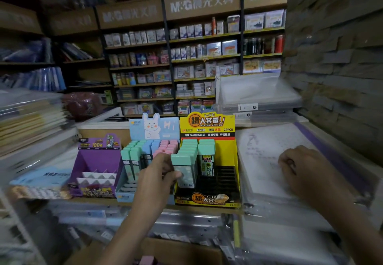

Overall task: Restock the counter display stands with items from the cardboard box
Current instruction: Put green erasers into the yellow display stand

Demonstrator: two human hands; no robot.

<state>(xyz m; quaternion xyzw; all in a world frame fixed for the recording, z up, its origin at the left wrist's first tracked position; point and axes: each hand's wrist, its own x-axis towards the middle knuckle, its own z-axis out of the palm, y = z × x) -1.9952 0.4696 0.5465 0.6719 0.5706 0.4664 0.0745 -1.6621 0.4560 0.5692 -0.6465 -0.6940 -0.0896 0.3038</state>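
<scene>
1. Shelves [186, 57] packed with stationery fill the back wall.
2. The counter [99, 200] runs across in front of us and carries three stands side by side.
3. A sheet of paper [263, 151] with faint writing lies on the counter, right of the stands.
4. A brown box [176, 250] sits at the bottom edge, blurred.
5. The yellow stand [207, 128] is the rightmost, with mint cases in its back rows and bare black slots at its front right.
6. The blue stand [153, 128] in the middle holds mint, blue and pink cases.
7. The purple stand [99, 161] is on the left.
8. Our right hand [300, 165] rests on the paper, fingers curled into a loose fist; we see nothing in it.
9. Our left hand [155, 173] pinches a case between thumb and fingers.
10. The case [185, 169], mint-capped, stands upright at the front of the yellow stand's left column.
</scene>
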